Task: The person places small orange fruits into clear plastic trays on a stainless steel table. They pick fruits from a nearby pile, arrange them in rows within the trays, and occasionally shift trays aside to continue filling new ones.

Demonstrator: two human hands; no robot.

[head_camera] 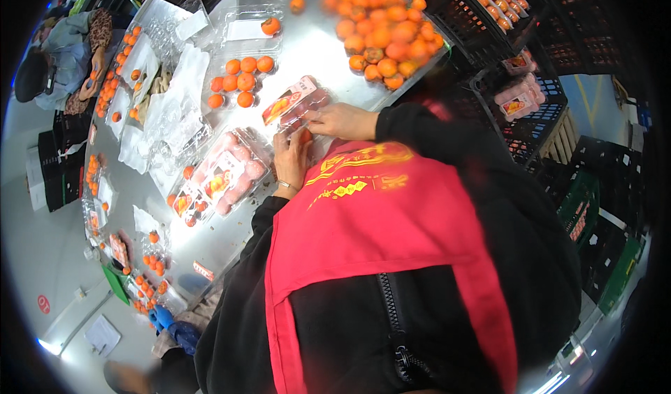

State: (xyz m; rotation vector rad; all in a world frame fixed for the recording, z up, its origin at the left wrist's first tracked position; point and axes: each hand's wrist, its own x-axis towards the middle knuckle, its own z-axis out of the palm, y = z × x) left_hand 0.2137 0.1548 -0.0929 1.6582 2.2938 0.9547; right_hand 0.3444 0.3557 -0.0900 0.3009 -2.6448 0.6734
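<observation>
A clear plastic clamshell pack with a printed label lies tilted on the steel table before me. My right hand grips its near right end, fingers bent over the edge. Beside it, my left hand holds the near left end, and a bit of orange shows by its fingertips. To the left sits a closed, labelled clamshell of pinkish wrapped fruit. Beyond my hands is an open clear tray of persimmons. Another open tray with a white liner carries a single persimmon.
A heap of persimmons covers the table's far right. Black crates with packed fruit stand along the right. Plastic sheets and empty clamshells spread over the left. One co-worker is across the table; another's blue-gloved hand is lower left.
</observation>
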